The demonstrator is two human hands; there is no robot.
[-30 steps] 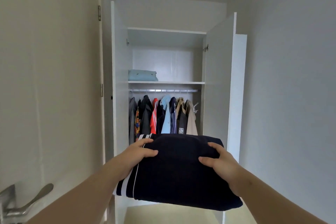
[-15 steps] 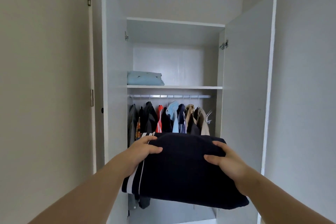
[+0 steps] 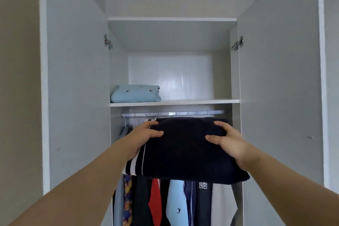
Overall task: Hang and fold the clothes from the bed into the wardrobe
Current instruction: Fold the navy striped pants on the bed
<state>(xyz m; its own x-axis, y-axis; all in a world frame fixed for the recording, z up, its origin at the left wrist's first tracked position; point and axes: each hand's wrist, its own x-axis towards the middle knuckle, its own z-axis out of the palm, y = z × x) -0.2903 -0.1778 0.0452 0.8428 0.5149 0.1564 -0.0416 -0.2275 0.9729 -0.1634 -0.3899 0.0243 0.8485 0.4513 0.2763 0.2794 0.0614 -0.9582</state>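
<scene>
A folded navy garment (image 3: 183, 152) with white stripes on its left edge is held flat in front of the open wardrobe. My left hand (image 3: 145, 136) grips its left side, thumb on top. My right hand (image 3: 227, 140) grips its right side, thumb on top. The garment hangs in the air just below the white shelf (image 3: 192, 102) and in front of the hanging rail (image 3: 174, 113). A folded light blue garment (image 3: 135, 94) lies on the left part of that shelf.
Both wardrobe doors stand wide open, the left door (image 3: 73, 79) and the right door (image 3: 278, 79). Several hung clothes (image 3: 176, 203) fill the space under the rail. The right part of the shelf is bare.
I have come closer to the wardrobe, which now fills the view. Both hands have raised the navy garment from waist height to just under the shelf.
</scene>
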